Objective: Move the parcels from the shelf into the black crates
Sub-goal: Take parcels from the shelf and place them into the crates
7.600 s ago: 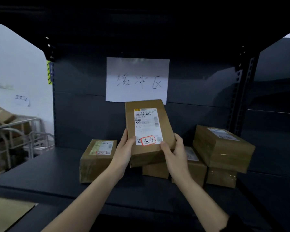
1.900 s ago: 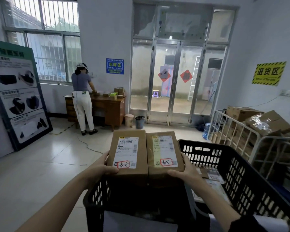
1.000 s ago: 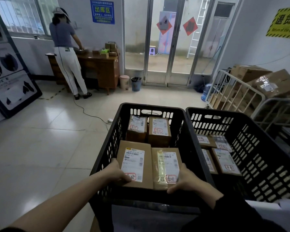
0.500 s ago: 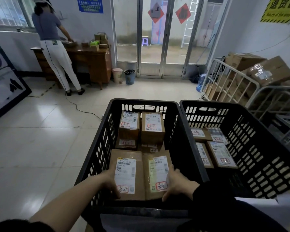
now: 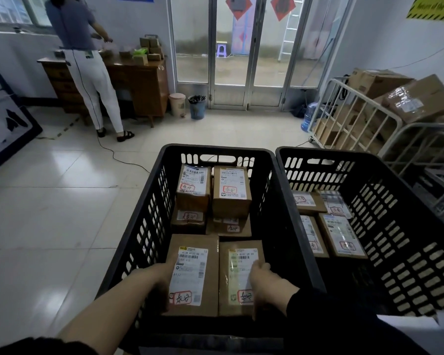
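Two black slotted crates stand side by side below me. Inside the left crate [image 5: 149,216], two brown parcels lie side by side at the near end. My left hand [image 5: 154,280] grips the left parcel [image 5: 192,272] by its left edge. My right hand [image 5: 264,283] rests on the right parcel [image 5: 239,275], fingers curled over its right side. Several more labelled parcels [image 5: 231,190] are stacked at the far end of this crate. The right crate [image 5: 400,242] holds several flat parcels [image 5: 341,234] on its floor.
A person [image 5: 87,62] stands at a wooden desk [image 5: 144,85] at the far left. Two bins [image 5: 196,106] sit by the glass doors. A white metal cage trolley [image 5: 356,119] with large cartons stands at right. A cable [image 5: 118,157] runs across the tiled floor.
Both hands carried the two parcels from the shelf to the left crate and lowered them into its near end. Over the last half second they sank a little deeper.
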`<state>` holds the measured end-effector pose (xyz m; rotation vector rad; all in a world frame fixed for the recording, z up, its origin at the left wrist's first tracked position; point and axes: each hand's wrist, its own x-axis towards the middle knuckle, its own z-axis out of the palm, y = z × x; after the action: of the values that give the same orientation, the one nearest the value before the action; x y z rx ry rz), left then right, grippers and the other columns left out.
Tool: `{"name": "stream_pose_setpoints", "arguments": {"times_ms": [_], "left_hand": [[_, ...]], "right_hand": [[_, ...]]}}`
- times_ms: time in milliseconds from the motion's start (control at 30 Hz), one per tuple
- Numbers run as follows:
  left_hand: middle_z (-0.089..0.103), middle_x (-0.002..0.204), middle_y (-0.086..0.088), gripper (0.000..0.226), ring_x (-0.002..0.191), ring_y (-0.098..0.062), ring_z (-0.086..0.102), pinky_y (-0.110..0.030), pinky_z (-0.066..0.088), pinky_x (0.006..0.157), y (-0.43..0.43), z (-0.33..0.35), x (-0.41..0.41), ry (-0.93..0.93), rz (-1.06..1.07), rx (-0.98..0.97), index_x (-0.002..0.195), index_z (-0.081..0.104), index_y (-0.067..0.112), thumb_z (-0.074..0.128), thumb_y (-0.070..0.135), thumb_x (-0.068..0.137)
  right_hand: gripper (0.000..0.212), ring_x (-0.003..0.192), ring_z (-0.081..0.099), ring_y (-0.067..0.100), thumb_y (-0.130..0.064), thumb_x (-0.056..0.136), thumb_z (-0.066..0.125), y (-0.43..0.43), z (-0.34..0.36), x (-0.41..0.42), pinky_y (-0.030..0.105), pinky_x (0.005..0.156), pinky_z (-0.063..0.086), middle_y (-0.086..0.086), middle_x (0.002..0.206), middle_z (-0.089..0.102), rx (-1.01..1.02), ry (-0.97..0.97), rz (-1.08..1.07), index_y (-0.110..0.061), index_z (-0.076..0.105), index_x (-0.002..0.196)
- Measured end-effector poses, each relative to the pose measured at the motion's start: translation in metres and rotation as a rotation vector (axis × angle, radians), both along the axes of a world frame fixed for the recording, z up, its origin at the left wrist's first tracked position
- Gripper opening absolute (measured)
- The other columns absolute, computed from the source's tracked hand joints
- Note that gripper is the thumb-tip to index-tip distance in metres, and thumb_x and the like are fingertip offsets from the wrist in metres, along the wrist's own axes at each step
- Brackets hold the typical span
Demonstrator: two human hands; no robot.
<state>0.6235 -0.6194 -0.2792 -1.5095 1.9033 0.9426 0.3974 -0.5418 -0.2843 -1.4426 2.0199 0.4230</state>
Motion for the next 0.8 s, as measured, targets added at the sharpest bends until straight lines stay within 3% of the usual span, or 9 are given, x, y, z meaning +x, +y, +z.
{"name": "stream_pose_setpoints", "arguments": {"times_ms": [100, 300, 367, 433, 567, 667, 800], "left_hand": [[0.043, 0.141, -0.007, 0.129, 0.128, -0.026, 0.043, -0.039, 0.041, 0.106, 0.000, 0.000, 0.001, -0.063, -0.098, -0.049, 0.144, -0.024, 0.024, 0.079, 0.020, 0.066], [0.043, 0.141, -0.009, 0.121, 0.126, -0.027, 0.045, -0.038, 0.041, 0.105, -0.003, -0.008, 0.002, -0.071, -0.080, -0.057, 0.145, -0.021, 0.020, 0.075, 0.024, 0.072], [0.028, 0.148, -0.014, 0.105, 0.134, -0.032, 0.035, -0.041, 0.035, 0.110, 0.001, -0.009, -0.001, -0.042, -0.055, -0.096, 0.148, -0.009, 0.014, 0.068, 0.035, 0.080], [0.010, 0.151, -0.016, 0.111, 0.140, -0.034, 0.017, -0.046, 0.027, 0.114, 0.004, -0.005, -0.004, -0.107, -0.145, -0.129, 0.148, -0.011, 0.012, 0.071, 0.036, 0.077], [0.004, 0.153, -0.017, 0.109, 0.140, -0.034, 0.010, -0.045, 0.024, 0.115, 0.007, -0.001, -0.010, -0.109, -0.340, -0.256, 0.147, 0.002, 0.005, 0.074, 0.041, 0.073], [-0.006, 0.156, -0.014, 0.125, 0.144, -0.031, 0.000, -0.042, 0.016, 0.119, 0.014, -0.003, -0.013, -0.090, -0.453, -0.291, 0.148, -0.005, 0.007, 0.078, 0.048, 0.064], [-0.013, 0.156, -0.012, 0.128, 0.144, -0.031, -0.008, -0.043, 0.013, 0.119, 0.015, -0.003, -0.018, -0.060, -0.476, -0.291, 0.147, -0.010, 0.010, 0.079, 0.047, 0.064]], "right_hand": [[0.088, 0.126, 0.045, 0.036, -0.020, 0.089, 0.061, 0.000, -0.004, 0.000, 0.037, 0.100, 0.042, 0.028, 0.145, 0.019, -0.023, 0.060, 0.027, 0.010, -0.001, 0.143], [0.076, 0.128, 0.042, 0.034, -0.021, 0.092, 0.055, 0.000, -0.005, 0.002, 0.037, 0.098, 0.043, 0.025, 0.145, 0.023, -0.010, 0.163, 0.097, 0.010, 0.006, 0.142], [0.071, 0.130, 0.038, 0.034, -0.022, 0.093, 0.053, -0.001, -0.004, 0.002, 0.039, 0.099, 0.042, 0.025, 0.145, 0.023, -0.011, 0.188, 0.141, 0.008, 0.011, 0.142], [0.067, 0.132, 0.033, 0.033, -0.020, 0.092, 0.052, -0.002, 0.000, 0.004, 0.040, 0.102, 0.040, 0.024, 0.145, 0.024, -0.038, 0.193, 0.214, 0.005, 0.016, 0.142], [0.068, 0.132, 0.030, 0.034, -0.019, 0.087, 0.060, -0.004, 0.004, 0.008, 0.042, 0.105, 0.035, 0.022, 0.143, 0.028, -0.094, 0.121, 0.439, -0.001, 0.024, 0.142], [0.082, 0.133, 0.028, 0.036, -0.026, 0.079, 0.071, -0.003, 0.002, 0.011, 0.044, 0.108, 0.034, 0.022, 0.143, 0.025, -0.077, 0.087, 0.508, -0.004, 0.023, 0.142], [0.084, 0.135, 0.022, 0.038, -0.024, 0.081, 0.069, -0.005, 0.002, 0.012, 0.046, 0.108, 0.034, 0.024, 0.146, 0.019, -0.082, 0.098, 0.536, -0.004, 0.018, 0.144]]}}
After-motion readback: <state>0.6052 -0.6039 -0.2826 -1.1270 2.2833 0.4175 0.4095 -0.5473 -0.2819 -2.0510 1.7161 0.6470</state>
